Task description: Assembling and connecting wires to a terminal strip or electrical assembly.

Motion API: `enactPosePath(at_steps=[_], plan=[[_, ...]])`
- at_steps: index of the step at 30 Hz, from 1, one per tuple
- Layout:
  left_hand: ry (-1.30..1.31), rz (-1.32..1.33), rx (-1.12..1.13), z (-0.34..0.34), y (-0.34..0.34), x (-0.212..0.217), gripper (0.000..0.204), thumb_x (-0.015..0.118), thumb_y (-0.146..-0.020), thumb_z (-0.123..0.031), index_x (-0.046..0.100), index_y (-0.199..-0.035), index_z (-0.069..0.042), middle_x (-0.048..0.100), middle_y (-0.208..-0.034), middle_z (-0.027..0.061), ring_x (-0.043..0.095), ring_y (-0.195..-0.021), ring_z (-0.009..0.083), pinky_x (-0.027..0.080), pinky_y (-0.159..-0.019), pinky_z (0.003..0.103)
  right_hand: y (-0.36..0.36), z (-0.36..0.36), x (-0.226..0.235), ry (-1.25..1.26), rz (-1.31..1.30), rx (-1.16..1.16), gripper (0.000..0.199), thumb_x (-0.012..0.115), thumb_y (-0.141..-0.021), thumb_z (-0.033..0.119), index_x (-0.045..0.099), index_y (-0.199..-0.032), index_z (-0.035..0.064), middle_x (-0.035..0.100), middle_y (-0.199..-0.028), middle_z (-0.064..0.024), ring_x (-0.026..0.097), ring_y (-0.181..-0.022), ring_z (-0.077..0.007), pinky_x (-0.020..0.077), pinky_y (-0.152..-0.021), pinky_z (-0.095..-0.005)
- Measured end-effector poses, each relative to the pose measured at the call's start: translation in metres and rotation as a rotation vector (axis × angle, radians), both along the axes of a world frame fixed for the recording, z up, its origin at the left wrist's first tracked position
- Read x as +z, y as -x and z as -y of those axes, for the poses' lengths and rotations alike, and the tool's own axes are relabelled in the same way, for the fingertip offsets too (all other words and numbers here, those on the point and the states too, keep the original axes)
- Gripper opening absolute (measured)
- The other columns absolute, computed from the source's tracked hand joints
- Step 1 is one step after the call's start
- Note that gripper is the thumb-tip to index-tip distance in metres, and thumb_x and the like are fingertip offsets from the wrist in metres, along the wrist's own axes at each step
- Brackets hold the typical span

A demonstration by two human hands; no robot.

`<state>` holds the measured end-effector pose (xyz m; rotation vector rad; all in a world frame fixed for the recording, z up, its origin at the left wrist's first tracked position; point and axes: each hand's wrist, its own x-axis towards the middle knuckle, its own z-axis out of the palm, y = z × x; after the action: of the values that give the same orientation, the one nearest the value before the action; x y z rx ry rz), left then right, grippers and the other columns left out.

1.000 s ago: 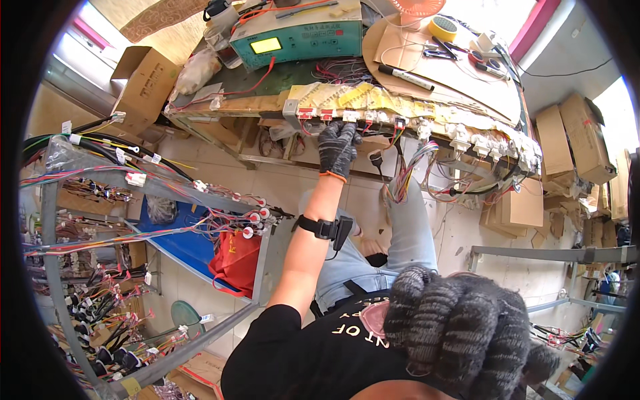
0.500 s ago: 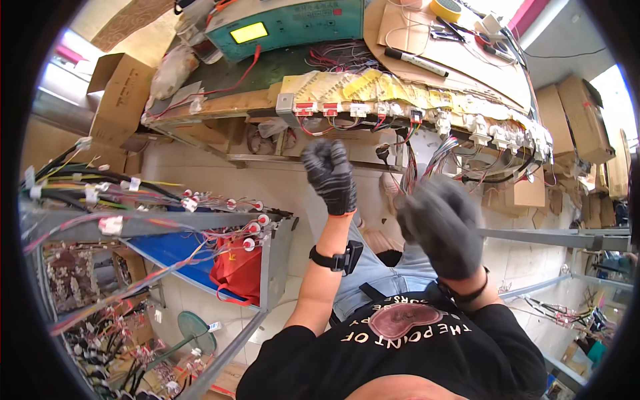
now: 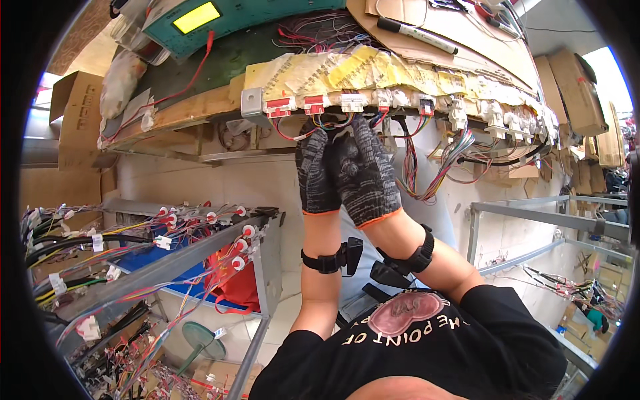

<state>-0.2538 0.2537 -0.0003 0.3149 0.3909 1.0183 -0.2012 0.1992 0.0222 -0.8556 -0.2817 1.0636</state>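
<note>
Both hands, in dark grey knitted gloves with orange cuffs, are side by side at the bench's front edge. My left hand (image 3: 317, 170) is curled just below the red connectors (image 3: 313, 105). Beside it, my right hand (image 3: 367, 173) has curled fingers just under a white connector (image 3: 352, 103). Coloured wires (image 3: 333, 124) hang from these connectors and pass behind the fingertips. What the fingers pinch is hidden by the gloves. More connectors line the edge to the right, among them a small dark one (image 3: 427, 107) and several white ones (image 3: 495, 120).
A teal tester (image 3: 177, 33) with a lit display stands on the bench, a red lead (image 3: 208, 47) running from it. A black-and-white marker (image 3: 417, 35) lies on cardboard. Metal frame racks (image 3: 520, 212) flank me; the left rack (image 3: 160, 250) carries wire harnesses. Wire bundles (image 3: 433, 173) hang below the bench.
My right hand has moved left and forward to join my left hand at the connector row. The left hand has gone slightly forward to the bench edge. The view has shifted closer to the bench.
</note>
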Motion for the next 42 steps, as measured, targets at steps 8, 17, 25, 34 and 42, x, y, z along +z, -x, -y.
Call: enactPosePath(at_steps=[8, 17, 25, 34, 42], plan=[[0.115, 0.063, -0.007, -0.008, 0.005, 0.010, 0.033, 0.051, -0.090, -0.023, 0.055, -0.114, -0.001, 0.060, -0.111, 0.0138, 0.058, -0.098, 0.0247, 0.046, -0.088, 0.036, 0.002, -0.022, 0.036, 0.070, -0.767, -0.068, 0.031, 0.058, -0.088, 0.018, 0.043, -0.061, 0.0167, 0.036, -0.053, 0.0025, 0.037, -0.050, -0.0115, 0.0368, -0.048, -0.0250], [0.083, -0.273, 0.046, -0.015, 0.010, 0.003, 0.017, 0.053, -0.088, -0.008, 0.057, -0.103, -0.002, 0.062, -0.096, 0.0080, 0.059, -0.081, 0.0148, 0.050, -0.072, 0.028, 0.010, -0.029, 0.049, 0.174, -0.716, -0.234, 0.038, 0.059, -0.087, 0.019, 0.037, -0.057, 0.0185, 0.030, -0.050, 0.0042, 0.032, -0.044, -0.0110, 0.0326, -0.044, -0.0241], [-0.162, -0.344, 0.148, -0.015, 0.005, 0.007, 0.016, 0.056, -0.086, -0.008, 0.058, -0.101, -0.002, 0.062, -0.091, 0.0060, 0.059, -0.080, 0.0137, 0.049, -0.070, 0.027, 0.004, -0.024, 0.026, -0.083, -0.695, -0.038, 0.014, 0.058, -0.087, 0.018, 0.053, -0.074, 0.0153, 0.047, -0.062, 0.0049, 0.046, -0.054, -0.0078, 0.0408, -0.050, -0.0217], [-0.285, -0.701, 0.204, -0.021, 0.011, 0.011, 0.015, 0.056, -0.086, -0.008, 0.059, -0.099, -0.002, 0.062, -0.090, 0.0056, 0.058, -0.080, 0.0136, 0.049, -0.070, 0.027, 0.004, -0.030, 0.041, 0.135, -0.718, -0.146, 0.034, 0.057, -0.087, 0.016, 0.038, -0.059, 0.0170, 0.031, -0.050, 0.0044, 0.028, -0.043, -0.0098, 0.0282, -0.046, -0.0252], [-0.197, -0.222, 0.043, -0.029, 0.022, 0.027, 0.021, 0.057, -0.087, -0.011, 0.059, -0.103, 0.001, 0.060, -0.099, 0.0079, 0.057, -0.088, 0.0152, 0.048, -0.081, 0.029, 0.005, -0.029, 0.043, 0.179, -0.654, -0.168, 0.031, 0.057, -0.088, 0.017, 0.040, -0.061, 0.0167, 0.032, -0.050, 0.0054, 0.029, -0.043, -0.0087, 0.0292, -0.047, -0.0248]])
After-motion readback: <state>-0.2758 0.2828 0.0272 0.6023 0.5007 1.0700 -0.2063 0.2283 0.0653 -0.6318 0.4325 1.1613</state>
